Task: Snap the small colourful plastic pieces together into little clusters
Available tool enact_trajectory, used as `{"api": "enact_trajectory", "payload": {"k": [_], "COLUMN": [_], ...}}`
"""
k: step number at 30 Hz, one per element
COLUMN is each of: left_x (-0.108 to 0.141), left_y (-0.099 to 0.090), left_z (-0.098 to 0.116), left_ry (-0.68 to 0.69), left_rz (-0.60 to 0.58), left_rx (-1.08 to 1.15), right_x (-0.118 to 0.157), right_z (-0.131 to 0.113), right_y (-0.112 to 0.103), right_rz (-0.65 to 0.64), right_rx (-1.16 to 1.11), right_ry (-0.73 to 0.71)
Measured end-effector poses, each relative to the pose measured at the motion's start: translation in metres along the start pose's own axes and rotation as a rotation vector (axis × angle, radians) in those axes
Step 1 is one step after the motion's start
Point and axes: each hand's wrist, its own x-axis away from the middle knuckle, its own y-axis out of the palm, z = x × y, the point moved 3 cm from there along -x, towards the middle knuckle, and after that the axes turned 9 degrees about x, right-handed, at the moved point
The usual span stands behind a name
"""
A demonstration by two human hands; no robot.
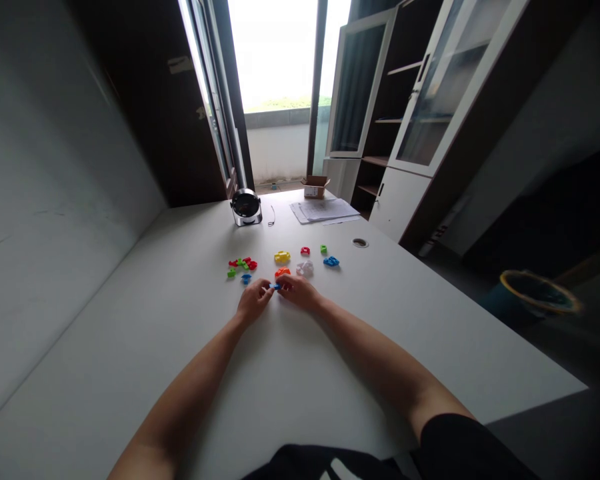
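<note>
Between the fingertips of both hands is a small blue plastic piece (275, 287), gripped from either side just above the white table. My left hand (255, 298) pinches its left end, and my right hand (297, 291) has the right end. An orange plastic piece (283, 272) lies right behind my right fingers, partly covered by them. Beside it is a clump of white pieces (305, 268). Another blue piece (247, 279) rests just beyond my left hand. A mixed cluster of red and green pieces (243, 263) spreads out behind that.
Farther back lie a yellow piece (282, 257), a red piece (305, 251), a green piece (323, 249) and a blue piece (331, 261). A round black device (246, 206), papers (325, 210) and an opened cardboard box (315, 187) stand near the far edge. A cable hole (360, 243) is at right.
</note>
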Motion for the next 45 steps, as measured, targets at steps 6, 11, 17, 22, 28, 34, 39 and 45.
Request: {"api": "enact_trajectory", "payload": {"k": [6, 11, 17, 22, 28, 34, 39, 45], "left_x": [-0.0006, -0.0011, -0.0012, -0.0009, -0.0009, -0.0008, -0.0008, -0.0008], "left_y": [-0.0007, -0.0009, -0.001, -0.0008, -0.0005, 0.0, 0.0006, 0.0007], "left_z": [0.0003, -0.0007, -0.001, -0.0015, -0.0014, -0.0001, -0.0001, -0.0019], "left_ry": [-0.005, -0.003, 0.0, 0.009, 0.012, 0.003, -0.005, -0.005], "left_rz": [-0.008, -0.012, -0.022, -0.011, -0.005, -0.014, -0.01, -0.012], "left_rx": [-0.063, -0.046, 0.005, 0.029, 0.036, 0.052, 0.053, 0.06], "right_x": [-0.0003, 0.0, -0.0001, -0.0009, -0.0014, -0.0012, -0.0014, -0.0017], "right_z": [-0.0001, -0.0022, -0.0041, -0.0051, -0.0053, -0.0043, -0.0045, -0.0054], "right_y": [-0.0001, -0.0022, -0.0038, -0.0044, -0.0045, -0.004, -0.0038, -0.004], "right_rz": [-0.005, -0.023, -0.05, -0.05, -0.052, -0.058, -0.069, -0.071], "right_rx": [0.01, 0.018, 0.011, 0.026, 0.027, 0.027, 0.033, 0.034], "right_ry": [-0.01, 0.031, 0.061, 0.048, 0.037, 0.048, 0.042, 0.041]}}
